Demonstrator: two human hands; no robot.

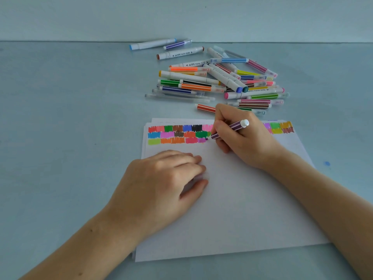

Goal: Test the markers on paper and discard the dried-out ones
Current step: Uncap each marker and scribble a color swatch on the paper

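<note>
purple-striped marker [230, 129]; multicoloured swatches [179, 134]; white paper [232, 199].

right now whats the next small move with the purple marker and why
Probably scribble a short patch rightward: the purple marker in the right hand has its tip at the third swatch row's end, only a small dark dot there, while the left hand steadies the paper.

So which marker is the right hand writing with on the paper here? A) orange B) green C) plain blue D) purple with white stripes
D: the right hand grips a purple marker with white stripes, its tip leaving a dark purple spot at the end of the third row of swatches on the paper.
</note>
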